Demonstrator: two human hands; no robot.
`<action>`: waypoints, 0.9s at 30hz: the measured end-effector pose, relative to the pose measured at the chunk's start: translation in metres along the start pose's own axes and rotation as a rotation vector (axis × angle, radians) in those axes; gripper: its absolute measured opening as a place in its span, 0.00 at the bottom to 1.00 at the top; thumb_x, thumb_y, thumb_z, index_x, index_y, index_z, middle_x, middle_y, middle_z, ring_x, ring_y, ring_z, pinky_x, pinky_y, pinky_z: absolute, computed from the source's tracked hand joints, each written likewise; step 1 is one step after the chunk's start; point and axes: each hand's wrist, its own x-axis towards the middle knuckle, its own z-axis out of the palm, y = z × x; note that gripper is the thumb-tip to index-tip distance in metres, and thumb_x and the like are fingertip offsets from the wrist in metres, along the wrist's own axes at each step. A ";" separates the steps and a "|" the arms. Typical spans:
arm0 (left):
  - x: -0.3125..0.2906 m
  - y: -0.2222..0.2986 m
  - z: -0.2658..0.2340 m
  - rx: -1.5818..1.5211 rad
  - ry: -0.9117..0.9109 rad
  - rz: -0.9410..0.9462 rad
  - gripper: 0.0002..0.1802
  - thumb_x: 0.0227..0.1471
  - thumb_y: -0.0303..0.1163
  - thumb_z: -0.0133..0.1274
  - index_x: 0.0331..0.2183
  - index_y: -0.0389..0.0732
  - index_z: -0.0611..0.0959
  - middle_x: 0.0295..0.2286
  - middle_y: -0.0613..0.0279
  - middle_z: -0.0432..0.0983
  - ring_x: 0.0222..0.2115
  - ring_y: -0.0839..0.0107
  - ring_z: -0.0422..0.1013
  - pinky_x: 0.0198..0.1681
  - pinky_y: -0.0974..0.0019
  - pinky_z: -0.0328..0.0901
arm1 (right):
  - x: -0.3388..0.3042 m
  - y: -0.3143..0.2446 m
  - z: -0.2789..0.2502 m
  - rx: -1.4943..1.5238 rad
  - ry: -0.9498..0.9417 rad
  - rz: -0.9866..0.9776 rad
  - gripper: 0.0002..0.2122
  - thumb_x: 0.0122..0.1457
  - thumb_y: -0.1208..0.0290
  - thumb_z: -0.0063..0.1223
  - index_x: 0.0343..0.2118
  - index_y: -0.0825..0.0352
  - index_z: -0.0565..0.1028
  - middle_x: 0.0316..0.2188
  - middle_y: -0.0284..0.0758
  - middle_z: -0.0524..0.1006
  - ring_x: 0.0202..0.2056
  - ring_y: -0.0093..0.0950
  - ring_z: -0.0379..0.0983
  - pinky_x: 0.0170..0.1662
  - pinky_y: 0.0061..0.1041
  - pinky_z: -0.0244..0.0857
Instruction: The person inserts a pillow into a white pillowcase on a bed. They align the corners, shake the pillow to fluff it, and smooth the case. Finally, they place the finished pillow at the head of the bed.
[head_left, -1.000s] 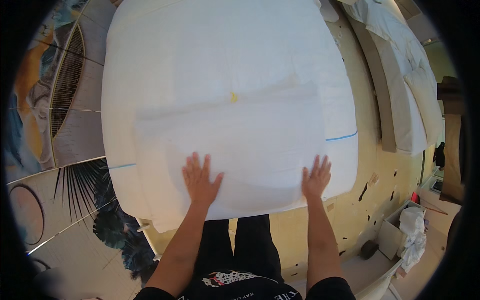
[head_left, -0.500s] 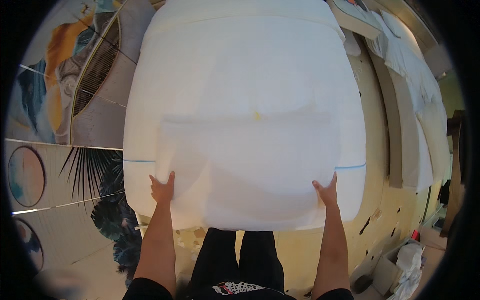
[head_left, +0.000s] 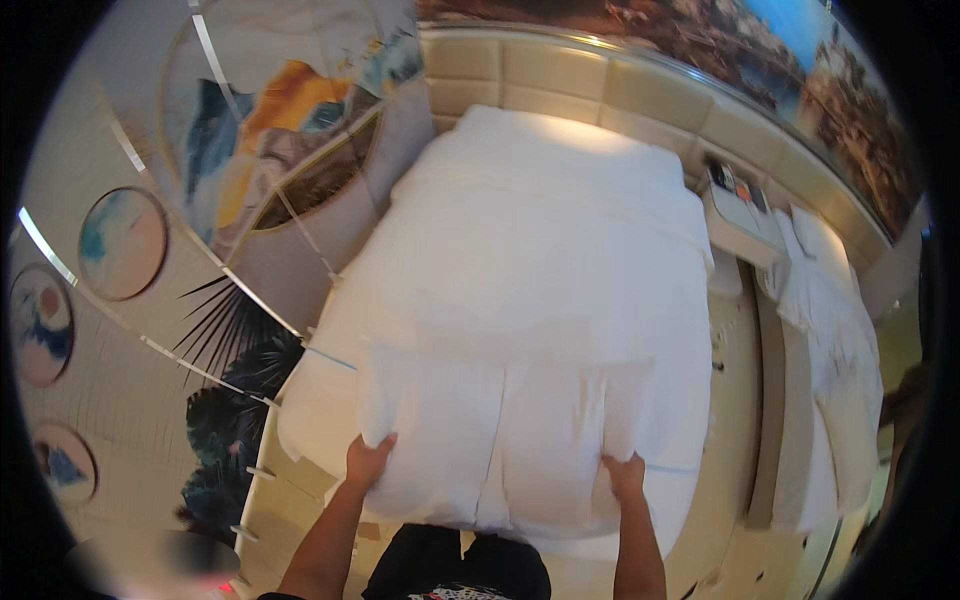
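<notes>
Two white pillows lie side by side at the near end of the bed, with a dark crease between them. My left hand (head_left: 370, 460) grips the outer side of the left pillow (head_left: 435, 425), its thumb on top. On the opposite side, my right hand (head_left: 625, 474) grips the outer edge of the right pillow (head_left: 553, 440); the cloth there is pulled into folds. The fingertips of both hands are partly hidden by the fabric. Beneath the pillows spreads a white-covered bed (head_left: 540, 255), with a thin blue line showing at either side.
A padded beige headboard (head_left: 550, 72) runs behind the bed. To the right stand a bedside table (head_left: 745, 225) with small items on it and a second white-covered bed (head_left: 830, 400). Dark leafy plants (head_left: 240, 430) and a wall with round pictures (head_left: 122, 243) are on the left.
My view has swung upward, bringing the headboard and bedside table into sight. A crease between the two pillows now shows where the white surface looked unbroken. Both hands stay at the outer sides.
</notes>
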 end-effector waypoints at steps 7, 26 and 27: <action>-0.143 -0.003 -0.088 -0.105 0.241 -0.133 0.25 0.48 0.44 0.59 0.43 0.36 0.80 0.37 0.50 0.79 0.40 0.60 0.76 0.43 0.61 0.68 | -0.074 -0.074 -0.011 0.186 -0.125 -0.075 0.19 0.45 0.79 0.60 0.42 0.77 0.74 0.37 0.43 0.78 0.37 0.32 0.75 0.42 0.28 0.68; -0.250 -0.221 -0.264 -0.564 0.749 -0.363 0.22 0.50 0.42 0.59 0.38 0.31 0.81 0.32 0.55 0.80 0.34 0.68 0.75 0.39 0.64 0.68 | -0.231 -0.135 0.246 -0.007 -0.601 -0.153 0.23 0.45 0.78 0.59 0.47 0.75 0.69 0.37 0.40 0.77 0.35 0.31 0.74 0.39 0.29 0.69; -0.247 -0.229 -0.286 -0.665 0.717 -0.414 0.21 0.51 0.41 0.59 0.38 0.30 0.81 0.30 0.57 0.80 0.33 0.69 0.75 0.38 0.65 0.69 | -0.252 -0.143 0.263 -0.001 -0.609 -0.130 0.22 0.46 0.78 0.59 0.47 0.75 0.69 0.37 0.39 0.76 0.35 0.31 0.74 0.39 0.29 0.69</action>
